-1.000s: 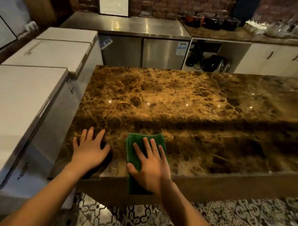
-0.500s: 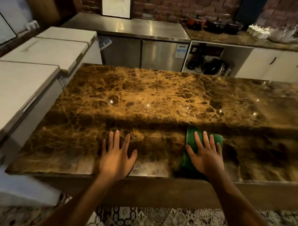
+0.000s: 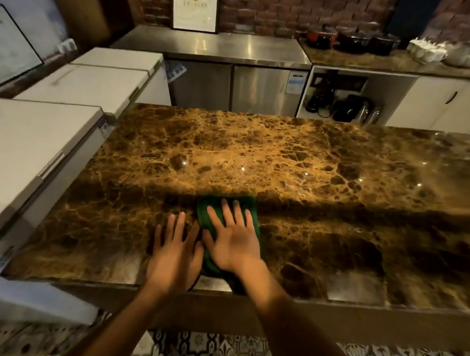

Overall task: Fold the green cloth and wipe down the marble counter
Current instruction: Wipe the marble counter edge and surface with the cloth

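Right grip (image 3: 232,243) lies flat, fingers spread, palm pressed down on the folded green cloth (image 3: 250,205), clasping nothing. Left grip (image 3: 174,252) is likewise flat and spread, resting on the bare tabletop (image 3: 269,157) just beside the cloth, its thumb side touching the right grip. The cloth sits on the marble near the front edge, its far end showing past the fingertips. White freezers (image 3: 28,142) stand left of the tabletop.

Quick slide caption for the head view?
Right hand flat on folded green cloth, wiping marble counter; left hand braced beside it.
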The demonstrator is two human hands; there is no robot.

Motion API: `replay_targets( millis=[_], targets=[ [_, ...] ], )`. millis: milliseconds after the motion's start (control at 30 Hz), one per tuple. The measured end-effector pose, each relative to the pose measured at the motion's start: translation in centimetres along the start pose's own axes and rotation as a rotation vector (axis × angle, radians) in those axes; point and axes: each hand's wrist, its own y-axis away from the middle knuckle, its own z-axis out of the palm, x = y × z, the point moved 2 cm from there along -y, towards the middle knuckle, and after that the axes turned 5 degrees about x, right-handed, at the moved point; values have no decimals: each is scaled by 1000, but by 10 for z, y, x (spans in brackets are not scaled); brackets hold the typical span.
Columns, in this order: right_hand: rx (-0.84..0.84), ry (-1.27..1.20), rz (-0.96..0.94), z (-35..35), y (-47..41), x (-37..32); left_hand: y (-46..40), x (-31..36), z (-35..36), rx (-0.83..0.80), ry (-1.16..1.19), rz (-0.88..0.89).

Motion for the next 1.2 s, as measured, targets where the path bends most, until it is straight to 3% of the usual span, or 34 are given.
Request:
replay_targets(
  millis=[200,467,600,800,1000,1200],
  targets=[
    [67,-3,16,-3,74,20,0,-2,3,39,19,6],
    [64,75,205,-19,141,139,-7,30,8,-65,-38,-21],
    [15,74,326,-32,133,214,-13,108,26,-139,108,172],
    [43,55,460,-48,73,279,-23,147,54,-118,-75,97],
    [53,36,359,-38,38,268,-25,147,57,-132,-100,56],
    [45,47,57,-30,63,193,-27,147,52,-151,-124,34]
  ],
)
